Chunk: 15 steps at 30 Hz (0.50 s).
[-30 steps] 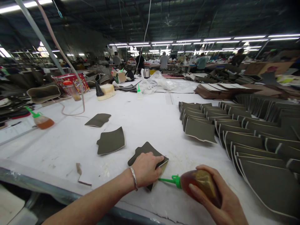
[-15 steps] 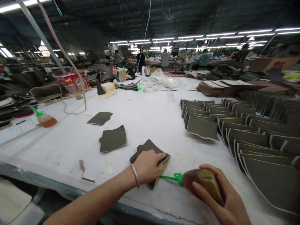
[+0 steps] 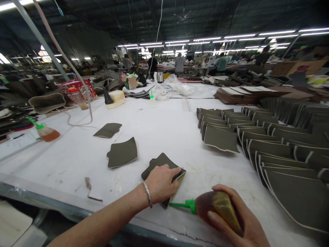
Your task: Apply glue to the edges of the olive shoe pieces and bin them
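My left hand (image 3: 161, 183) presses a dark olive leather-like piece (image 3: 159, 160) against the white tabletop, its index finger stretched along the right corner and its other fingers curled. Part of that piece is hidden under the hand. In my right hand (image 3: 245, 219) lies a squeeze bottle (image 3: 218, 207) of amber-brown liquid, tilted on its side. Its thin green nozzle (image 3: 180, 205) points left, with the tip at the piece's lower edge. A yellowish strip (image 3: 179, 187) shows along the piece's right side. Two similar pieces, a nearer one (image 3: 123, 152) and a farther one (image 3: 108, 130), lie to the left.
Overlapping rows of dark pieces (image 3: 272, 144) cover the table's right side. A second green-tipped bottle (image 3: 48, 133) stands at left. Near the front edge (image 3: 84, 214) lies a thin scrap (image 3: 88, 187). A hose (image 3: 87, 92) hangs down at left; plastic wrap (image 3: 177, 85) lies at the back.
My right hand has brought the bottle left and slightly down, so the nozzle tip slid along the piece's edge toward its lower corner. My left hand keeps its place on the piece.
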Each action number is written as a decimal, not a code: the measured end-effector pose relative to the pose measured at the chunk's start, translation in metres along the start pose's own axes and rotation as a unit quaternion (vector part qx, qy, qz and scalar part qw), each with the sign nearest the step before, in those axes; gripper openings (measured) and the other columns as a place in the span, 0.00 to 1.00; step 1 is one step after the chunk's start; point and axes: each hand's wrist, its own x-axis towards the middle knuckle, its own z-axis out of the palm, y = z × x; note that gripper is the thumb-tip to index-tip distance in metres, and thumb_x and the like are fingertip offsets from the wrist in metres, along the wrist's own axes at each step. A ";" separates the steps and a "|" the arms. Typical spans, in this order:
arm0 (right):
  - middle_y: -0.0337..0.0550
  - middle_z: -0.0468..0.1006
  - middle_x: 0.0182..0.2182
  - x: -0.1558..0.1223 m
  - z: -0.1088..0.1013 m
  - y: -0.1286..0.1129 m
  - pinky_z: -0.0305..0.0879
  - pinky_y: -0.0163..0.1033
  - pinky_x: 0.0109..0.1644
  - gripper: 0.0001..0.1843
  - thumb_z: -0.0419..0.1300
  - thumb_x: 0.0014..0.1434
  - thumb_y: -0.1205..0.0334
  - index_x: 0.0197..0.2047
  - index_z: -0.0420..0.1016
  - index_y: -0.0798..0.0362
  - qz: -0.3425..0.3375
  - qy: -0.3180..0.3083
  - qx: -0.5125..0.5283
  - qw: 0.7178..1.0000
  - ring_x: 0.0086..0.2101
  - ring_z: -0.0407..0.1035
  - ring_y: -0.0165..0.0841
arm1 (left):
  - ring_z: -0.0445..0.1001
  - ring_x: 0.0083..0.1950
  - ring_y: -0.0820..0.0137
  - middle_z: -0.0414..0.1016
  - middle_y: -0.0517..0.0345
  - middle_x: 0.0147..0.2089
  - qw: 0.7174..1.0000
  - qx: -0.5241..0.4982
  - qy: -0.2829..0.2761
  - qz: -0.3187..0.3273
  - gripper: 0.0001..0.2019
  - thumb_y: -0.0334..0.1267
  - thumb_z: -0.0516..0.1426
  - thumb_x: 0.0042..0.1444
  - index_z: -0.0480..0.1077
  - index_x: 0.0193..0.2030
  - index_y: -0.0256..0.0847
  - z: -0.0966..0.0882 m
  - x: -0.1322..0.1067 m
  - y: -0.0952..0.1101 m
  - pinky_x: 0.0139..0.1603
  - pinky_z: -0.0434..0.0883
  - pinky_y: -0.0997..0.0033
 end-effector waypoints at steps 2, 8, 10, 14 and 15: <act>0.36 0.74 0.42 0.005 -0.003 0.001 0.65 0.37 0.42 0.21 0.60 0.56 0.44 0.50 0.66 0.45 0.020 0.036 -0.014 0.999 0.41 0.71 0.38 | 0.75 0.40 0.59 0.75 0.51 0.39 1.000 -0.003 0.005 0.003 0.25 0.38 0.47 0.56 0.65 0.61 0.52 0.001 0.000 0.000 0.41 0.72 0.60; 0.35 0.71 0.44 0.010 -0.004 0.000 0.62 0.38 0.46 0.24 0.62 0.55 0.42 0.50 0.66 0.43 0.027 0.076 -0.038 0.996 0.41 0.69 0.37 | 0.76 0.39 0.59 0.75 0.50 0.40 1.000 -0.013 0.008 0.007 0.25 0.38 0.47 0.56 0.66 0.60 0.51 0.004 0.001 -0.001 0.41 0.72 0.59; 0.34 0.71 0.44 0.005 0.000 -0.001 0.61 0.37 0.45 0.21 0.60 0.57 0.43 0.50 0.65 0.42 0.013 0.046 -0.017 0.999 0.42 0.69 0.36 | 0.76 0.39 0.59 0.75 0.50 0.40 1.000 -0.015 0.007 0.007 0.25 0.38 0.47 0.56 0.66 0.61 0.51 0.004 0.001 -0.002 0.41 0.72 0.60; 0.34 0.72 0.43 0.003 0.002 -0.001 0.62 0.36 0.43 0.20 0.58 0.58 0.45 0.51 0.65 0.43 0.011 0.028 -0.008 1.000 0.42 0.69 0.36 | 0.76 0.39 0.59 0.75 0.50 0.39 1.000 -0.015 0.007 0.009 0.25 0.38 0.47 0.56 0.66 0.61 0.51 0.004 0.002 -0.004 0.41 0.72 0.59; 0.35 0.72 0.42 0.004 0.001 -0.001 0.62 0.37 0.43 0.20 0.59 0.58 0.45 0.50 0.65 0.44 0.019 0.038 -0.015 0.999 0.41 0.69 0.37 | 0.76 0.39 0.59 0.75 0.50 0.39 1.000 -0.016 0.008 0.009 0.25 0.38 0.47 0.57 0.66 0.61 0.51 0.004 0.002 -0.004 0.41 0.72 0.59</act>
